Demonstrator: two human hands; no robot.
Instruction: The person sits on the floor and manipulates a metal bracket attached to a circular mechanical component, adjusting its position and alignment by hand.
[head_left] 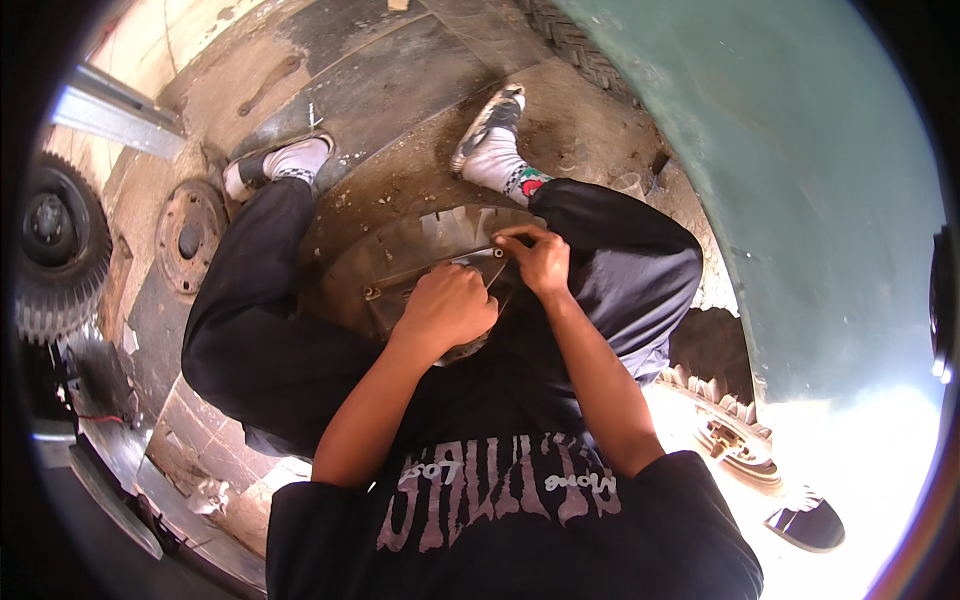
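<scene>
Between my bent legs lies a dusty, dark metal part (pixel 388 254) with a curved outer edge. A small round fastener (pixel 371 293) stands up at its left side. My left hand (pixel 450 308) is closed in a fist over the middle of the part, and its grip hides what is in it. Close by on the right, my right hand (pixel 538 258) has thumb and fingers pinched together beside another small round fastener (pixel 499 254). Whatever the right fingertips hold is too small to make out.
Worn tiles and dirt cover the floor (pixel 390 85). A rusty round flange (pixel 190 238) and a knobbly tyre (pixel 62 250) lie to the left. A large green panel (pixel 800 170) rises close on the right, with a toothed-looking part (pixel 715 400) below it.
</scene>
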